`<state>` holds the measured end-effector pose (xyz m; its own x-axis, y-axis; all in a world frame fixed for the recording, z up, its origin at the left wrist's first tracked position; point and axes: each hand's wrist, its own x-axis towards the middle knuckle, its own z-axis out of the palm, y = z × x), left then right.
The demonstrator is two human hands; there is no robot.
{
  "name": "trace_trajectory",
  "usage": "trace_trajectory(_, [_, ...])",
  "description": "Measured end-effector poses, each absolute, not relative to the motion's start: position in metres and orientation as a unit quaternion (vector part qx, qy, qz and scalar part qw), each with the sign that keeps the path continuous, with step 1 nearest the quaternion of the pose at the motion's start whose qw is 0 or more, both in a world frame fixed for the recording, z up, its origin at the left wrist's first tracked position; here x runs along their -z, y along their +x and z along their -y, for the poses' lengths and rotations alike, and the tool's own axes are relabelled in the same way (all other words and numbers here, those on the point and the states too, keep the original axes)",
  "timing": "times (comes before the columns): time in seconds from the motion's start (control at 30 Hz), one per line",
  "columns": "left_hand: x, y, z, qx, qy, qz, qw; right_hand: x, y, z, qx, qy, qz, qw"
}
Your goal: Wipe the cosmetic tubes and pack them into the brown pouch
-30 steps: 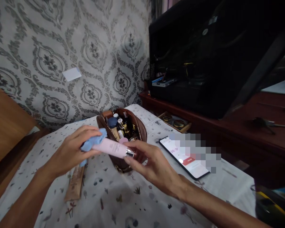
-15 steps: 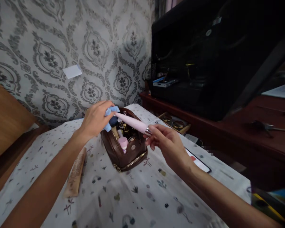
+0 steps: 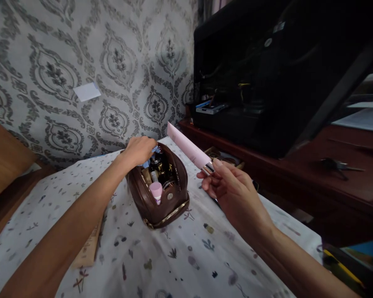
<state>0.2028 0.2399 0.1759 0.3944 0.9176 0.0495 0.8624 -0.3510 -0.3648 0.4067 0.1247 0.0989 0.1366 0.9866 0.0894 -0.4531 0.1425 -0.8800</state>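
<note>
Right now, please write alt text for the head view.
The right hand holds a pink tube by its silver cap; the left hand and a blue cloth are at the mouth of an open brown bag of containers.

the left hand — its fingertips out of sight — hides most of the cloth at centre. print on the pink tube is too small to read. lower left, the forearm covers part of the tan tube; the frame's bottom edge cuts the forearm off.
</note>
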Motion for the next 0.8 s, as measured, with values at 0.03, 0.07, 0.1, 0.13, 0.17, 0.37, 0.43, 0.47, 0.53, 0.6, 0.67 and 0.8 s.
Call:
trace_trajectory(0.03, [-0.176,0.204,-0.242,-0.08,-0.818,0.544,0.17,-0.098,0.406,-0.124,-0.547,-0.362,0.364,0.661])
trace_trajectory(0.07, [-0.176,0.205,-0.244,-0.074,-0.818,0.546,0.167,-0.098,0.406,-0.124,-0.548,-0.36,0.362,0.662])
trace_trajectory(0.1, [-0.175,0.205,-0.246,-0.065,-0.817,0.55,0.16,-0.097,0.406,-0.124,-0.55,-0.359,0.361,0.663])
trace_trajectory(0.13, [-0.174,0.204,-0.248,-0.054,-0.817,0.554,0.15,-0.097,0.406,-0.124,-0.551,-0.357,0.362,0.662])
trace_trajectory(0.17, [-0.173,0.202,-0.25,-0.04,-0.82,0.555,0.136,-0.096,0.406,-0.124,-0.551,-0.356,0.366,0.66])
trace_trajectory(0.37, [-0.158,0.201,-0.254,0.039,-0.831,0.552,0.052,-0.093,0.402,-0.122,-0.555,-0.354,0.393,0.643])
trace_trajectory(0.43, [-0.152,0.204,-0.255,0.055,-0.82,0.564,0.074,-0.093,0.4,-0.121,-0.553,-0.356,0.403,0.637])
trace_trajectory(0.47, [-0.15,0.205,-0.256,0.063,-0.816,0.568,0.083,-0.093,0.399,-0.12,-0.553,-0.358,0.408,0.633])
trace_trajectory(0.53, [-0.149,0.205,-0.259,0.078,-0.82,0.563,0.073,-0.094,0.398,-0.12,-0.555,-0.361,0.418,0.622])
trace_trajectory(0.6, [-0.151,0.2,-0.264,0.093,-0.832,0.546,0.032,-0.095,0.398,-0.121,-0.563,-0.364,0.42,0.612])
trace_trajectory(0.67, [-0.157,0.192,-0.268,0.096,-0.838,0.537,-0.006,-0.096,0.399,-0.123,-0.576,-0.367,0.412,0.604])
trace_trajectory(0.8, [-0.174,0.175,-0.269,0.056,-0.841,0.538,-0.018,-0.098,0.401,-0.124,-0.584,-0.368,0.399,0.604])
